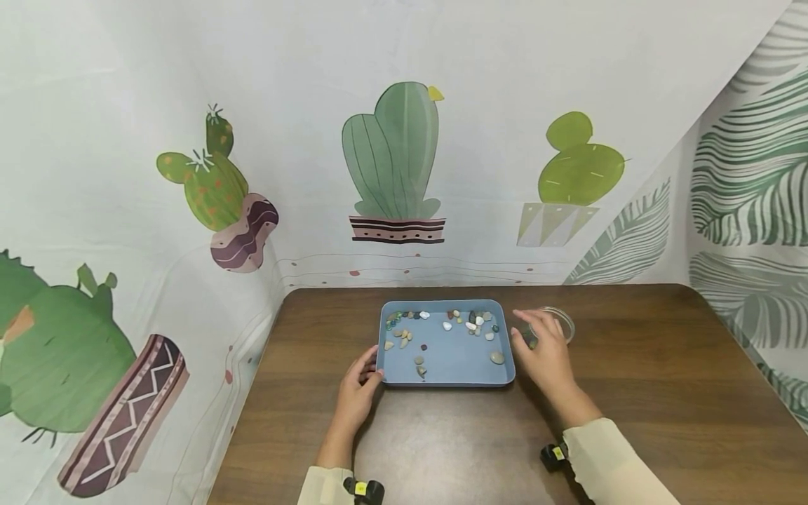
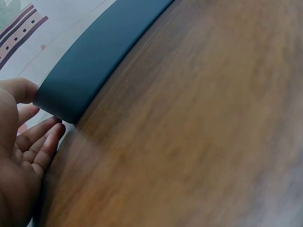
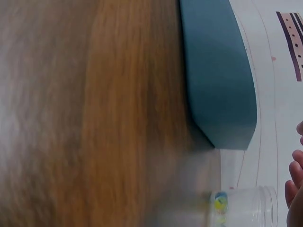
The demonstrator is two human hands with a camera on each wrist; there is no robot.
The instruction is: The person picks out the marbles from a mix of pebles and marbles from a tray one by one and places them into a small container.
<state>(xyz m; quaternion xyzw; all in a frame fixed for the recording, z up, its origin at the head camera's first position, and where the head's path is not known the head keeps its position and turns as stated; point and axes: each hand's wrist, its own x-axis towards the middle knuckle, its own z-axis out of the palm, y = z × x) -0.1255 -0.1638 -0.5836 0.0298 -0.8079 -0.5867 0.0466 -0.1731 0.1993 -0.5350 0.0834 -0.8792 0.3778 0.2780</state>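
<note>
A shallow blue tray lies on the table, with small stones and pebbles scattered in it. My left hand holds the tray's near left corner, its thumb and fingers around that corner in the left wrist view. Past the tray's right side, my right hand hovers with fingers bent and spread, nothing visible between them. Partly behind it stands a clear jar. Something yellow and green, like a glass marble, shows near the jar's bottom. In the right wrist view only some fingertips appear, above the jar.
The brown wooden table meets a wall cloth printed with cacti and leaves. Inside the tray, a larger grey pebble sits by the right wall, and a dark red stone lies near the middle.
</note>
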